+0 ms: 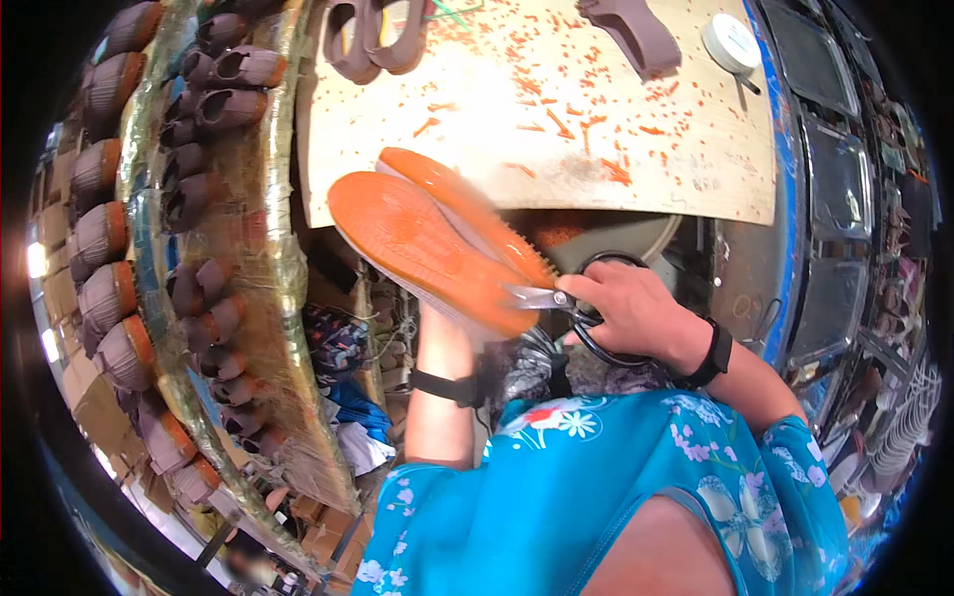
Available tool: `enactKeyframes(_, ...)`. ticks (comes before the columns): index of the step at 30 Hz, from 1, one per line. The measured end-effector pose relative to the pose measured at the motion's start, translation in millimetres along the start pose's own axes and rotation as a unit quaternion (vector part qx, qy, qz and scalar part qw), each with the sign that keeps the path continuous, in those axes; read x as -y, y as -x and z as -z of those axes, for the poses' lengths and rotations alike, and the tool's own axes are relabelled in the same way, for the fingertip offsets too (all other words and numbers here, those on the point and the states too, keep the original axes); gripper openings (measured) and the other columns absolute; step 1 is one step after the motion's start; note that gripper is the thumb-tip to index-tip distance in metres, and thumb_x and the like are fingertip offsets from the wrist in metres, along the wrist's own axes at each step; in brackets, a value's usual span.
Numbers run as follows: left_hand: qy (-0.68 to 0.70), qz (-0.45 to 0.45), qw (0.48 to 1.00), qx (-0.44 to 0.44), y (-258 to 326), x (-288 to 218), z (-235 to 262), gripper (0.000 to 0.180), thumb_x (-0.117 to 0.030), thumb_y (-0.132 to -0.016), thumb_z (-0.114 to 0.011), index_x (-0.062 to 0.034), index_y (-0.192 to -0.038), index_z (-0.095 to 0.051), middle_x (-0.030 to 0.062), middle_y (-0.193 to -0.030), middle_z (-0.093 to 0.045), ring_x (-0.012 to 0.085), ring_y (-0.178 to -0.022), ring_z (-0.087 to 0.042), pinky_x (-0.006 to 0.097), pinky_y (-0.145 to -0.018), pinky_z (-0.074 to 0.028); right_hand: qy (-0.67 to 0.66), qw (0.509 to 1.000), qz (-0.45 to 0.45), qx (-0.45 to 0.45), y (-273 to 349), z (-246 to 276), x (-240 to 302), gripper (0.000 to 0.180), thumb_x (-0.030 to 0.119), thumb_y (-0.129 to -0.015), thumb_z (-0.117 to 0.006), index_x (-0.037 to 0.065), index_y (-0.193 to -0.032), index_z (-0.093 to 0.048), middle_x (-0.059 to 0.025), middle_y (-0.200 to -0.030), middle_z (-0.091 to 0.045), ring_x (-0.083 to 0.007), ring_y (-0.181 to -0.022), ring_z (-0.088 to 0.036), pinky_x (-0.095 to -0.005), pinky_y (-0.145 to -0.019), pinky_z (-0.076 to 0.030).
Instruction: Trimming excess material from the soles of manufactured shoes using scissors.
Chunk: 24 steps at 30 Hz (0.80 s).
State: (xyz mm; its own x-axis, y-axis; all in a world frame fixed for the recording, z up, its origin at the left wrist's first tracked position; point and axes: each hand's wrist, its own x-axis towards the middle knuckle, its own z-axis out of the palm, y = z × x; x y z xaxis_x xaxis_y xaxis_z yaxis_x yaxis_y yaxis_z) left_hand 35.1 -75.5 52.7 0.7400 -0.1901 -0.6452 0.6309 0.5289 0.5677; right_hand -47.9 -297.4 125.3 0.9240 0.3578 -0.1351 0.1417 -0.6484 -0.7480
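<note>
A pair of shoes with bright orange soles (pixel 397 223) is held up in front of me, soles turned toward me. My left hand (pixel 444 323) holds them from underneath; its fingers are hidden behind the shoes and only the wrist shows. Scissors (pixel 588 306) with black loop handles are in my right hand (pixel 636 308), fingers wrapped round the loops. The blades reach the edge of the nearer sole at its heel end. Small orange bits fringe the edge of the farther sole.
A pale worktable (pixel 447 184) ahead is strewn with orange trimmings (pixel 561 124). Brown shoes (pixel 373 40), another brown shoe (pixel 636 38) and a white round tub (pixel 732 45) stand on it. Shelves of shoes (pixel 234 99) rise at left; dark trays (pixel 835 189) line the right.
</note>
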Motion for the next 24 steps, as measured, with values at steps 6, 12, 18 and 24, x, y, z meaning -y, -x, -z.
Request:
enactKeyframes(6,-0.127,-0.083,0.988,-0.037,39,-4,29,0.048,-0.039,-0.09,-0.044,-0.0055,-0.124,-0.04,0.0123,-0.114,-0.052,0.0243,-0.097,-0.055,0.038,-0.081,-0.049,-0.137,0.987,-0.011,0.078,-10,-20,-17,0.035,0.033,-0.075,-0.064,0.01,-0.101,-0.054,-0.0155,-0.076,-0.058,-0.0348,-0.071,-0.058,-0.0413,-0.06,-0.047)
enactKeyframes(12,-0.279,-0.177,0.935,-0.127,-6,-82,27,0.024,-0.013,-0.089,-0.049,-0.0011,-0.109,-0.054,0.0082,-0.102,-0.059,0.0172,-0.088,-0.058,0.031,-0.074,-0.049,-0.261,0.954,-0.142,0.034,-33,-17,-21,0.045,0.024,-0.069,-0.073,0.003,-0.104,-0.056,-0.0166,-0.076,-0.059,-0.0296,-0.068,-0.058,-0.0325,-0.063,-0.046)
enactKeyframes(18,-0.408,-0.358,0.813,-0.211,-62,-216,26,0.028,-0.003,-0.086,-0.045,0.0014,-0.112,-0.053,0.0069,-0.103,-0.058,0.014,-0.091,-0.053,0.027,-0.078,-0.044,-0.2,0.966,-0.162,0.014,-59,-25,-34,0.048,0.023,-0.069,-0.074,0.0,-0.106,-0.056,-0.0184,-0.084,-0.06,-0.0308,-0.073,-0.06,-0.0337,-0.067,-0.047)
enactKeyframes(24,-0.164,-0.278,0.919,-0.227,-155,-366,87,0.042,-0.014,-0.087,-0.053,0.0022,-0.124,-0.043,0.0148,-0.115,-0.054,0.0231,-0.103,-0.052,0.033,-0.092,-0.04,-0.133,0.974,-0.18,0.033,-77,-51,-13,0.046,0.027,-0.069,-0.073,0.002,-0.104,-0.057,-0.0178,-0.087,-0.062,-0.0351,-0.078,-0.06,-0.0369,-0.068,-0.049)
